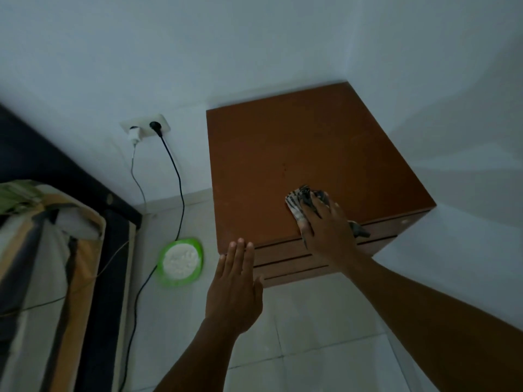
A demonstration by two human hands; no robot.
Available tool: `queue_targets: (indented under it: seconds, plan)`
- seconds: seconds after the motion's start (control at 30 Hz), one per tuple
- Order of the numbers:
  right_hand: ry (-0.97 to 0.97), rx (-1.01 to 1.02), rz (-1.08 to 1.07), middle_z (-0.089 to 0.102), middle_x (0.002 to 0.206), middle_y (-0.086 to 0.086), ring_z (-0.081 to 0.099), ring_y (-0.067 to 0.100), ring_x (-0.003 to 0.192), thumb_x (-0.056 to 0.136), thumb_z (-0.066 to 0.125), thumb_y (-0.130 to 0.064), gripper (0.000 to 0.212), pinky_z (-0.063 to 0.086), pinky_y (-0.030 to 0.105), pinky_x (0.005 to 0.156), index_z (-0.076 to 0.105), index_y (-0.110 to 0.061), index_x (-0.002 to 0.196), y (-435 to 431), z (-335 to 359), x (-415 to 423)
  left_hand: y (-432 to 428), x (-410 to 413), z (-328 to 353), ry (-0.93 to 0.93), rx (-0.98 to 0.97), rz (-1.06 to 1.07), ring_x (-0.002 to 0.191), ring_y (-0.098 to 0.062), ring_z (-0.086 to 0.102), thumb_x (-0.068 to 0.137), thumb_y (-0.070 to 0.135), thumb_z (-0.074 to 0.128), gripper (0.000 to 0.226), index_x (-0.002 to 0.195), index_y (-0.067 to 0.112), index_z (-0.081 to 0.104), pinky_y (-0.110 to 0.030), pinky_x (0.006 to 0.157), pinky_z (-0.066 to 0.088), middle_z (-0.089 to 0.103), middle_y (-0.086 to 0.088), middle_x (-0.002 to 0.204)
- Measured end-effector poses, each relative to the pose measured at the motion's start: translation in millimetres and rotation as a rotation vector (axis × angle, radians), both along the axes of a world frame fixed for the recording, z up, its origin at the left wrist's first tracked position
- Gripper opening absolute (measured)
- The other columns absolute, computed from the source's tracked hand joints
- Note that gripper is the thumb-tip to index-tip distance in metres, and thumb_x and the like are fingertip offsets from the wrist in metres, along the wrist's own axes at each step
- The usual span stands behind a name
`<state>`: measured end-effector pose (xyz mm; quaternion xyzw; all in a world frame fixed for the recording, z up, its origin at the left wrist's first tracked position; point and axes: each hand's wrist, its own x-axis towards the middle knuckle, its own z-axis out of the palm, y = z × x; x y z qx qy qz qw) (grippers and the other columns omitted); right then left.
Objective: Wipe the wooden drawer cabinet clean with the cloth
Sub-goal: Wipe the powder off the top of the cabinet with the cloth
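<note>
A brown wooden drawer cabinet (297, 154) stands in the room's corner, seen from above, with its drawer fronts facing me. My right hand (325, 224) presses a striped black-and-white cloth (297, 200) flat on the cabinet top near its front edge. A bit of the cloth hangs over that edge by my wrist. My left hand (236, 284) hovers flat with fingers together at the cabinet's front left corner, holding nothing.
A green bowl of white powder (181, 260) sits on the tiled floor left of the cabinet. A wall socket (145, 127) holds a white charger and a black plug, with cables trailing down. A bed with patterned bedding (42, 264) fills the left side.
</note>
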<state>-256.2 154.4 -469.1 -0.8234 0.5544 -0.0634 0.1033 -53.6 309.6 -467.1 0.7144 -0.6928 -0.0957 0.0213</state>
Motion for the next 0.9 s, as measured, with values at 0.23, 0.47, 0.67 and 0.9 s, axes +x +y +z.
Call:
queue_targets:
  seconds: [0.23, 0.47, 0.67, 0.9]
  plan:
    - [-0.004, 0.001, -0.046, 0.047, 0.149, 0.018, 0.038, 0.045, 0.139, 0.099, 0.018, -0.039, 0.061, 0.036, 0.058, 0.110, 0.053, -0.013, 0.142, 4, 4, 7, 21, 11, -10, 0.047, 0.046, -0.081, 0.149, -0.022, -0.021, 0.100, 0.042, 0.026, 0.072, 0.155, 0.013, -0.011, -0.042, 0.123, 0.003, -0.021, -0.007, 0.163]
    - [-0.021, -0.060, -0.143, 0.060, 0.133, 0.023, 0.054, 0.040, 0.125, 0.098, 0.021, -0.033, 0.060, 0.038, 0.051, 0.109, 0.061, -0.003, 0.132, 23, 14, 34, 25, 38, -15, 0.052, 0.030, -0.207, 0.150, -0.023, -0.018, 0.097, 0.044, 0.017, 0.072, 0.156, 0.010, -0.007, -0.043, 0.123, 0.004, -0.013, -0.009, 0.164]
    - [-0.010, -0.131, -0.181, 0.070, 0.114, 0.022, 0.066, 0.040, 0.109, 0.092, 0.029, -0.024, 0.054, 0.047, 0.056, 0.099, 0.069, 0.004, 0.116, 40, 13, 54, 26, 55, -14, 0.076, -0.016, -0.301, 0.151, -0.025, -0.012, 0.099, 0.042, 0.023, 0.070, 0.156, 0.009, -0.001, -0.044, 0.123, 0.006, -0.006, -0.010, 0.165]
    - [-0.038, -0.121, -0.279, 0.052, 0.142, 0.018, 0.045, 0.039, 0.133, 0.100, 0.016, -0.037, 0.059, 0.033, 0.051, 0.114, 0.052, -0.011, 0.139, 38, -12, 52, 27, 74, -26, 0.020, -0.077, -0.342, 0.152, -0.028, 0.001, 0.098, 0.038, 0.032, 0.070, 0.156, 0.005, 0.009, -0.046, 0.121, 0.017, 0.008, -0.014, 0.164]
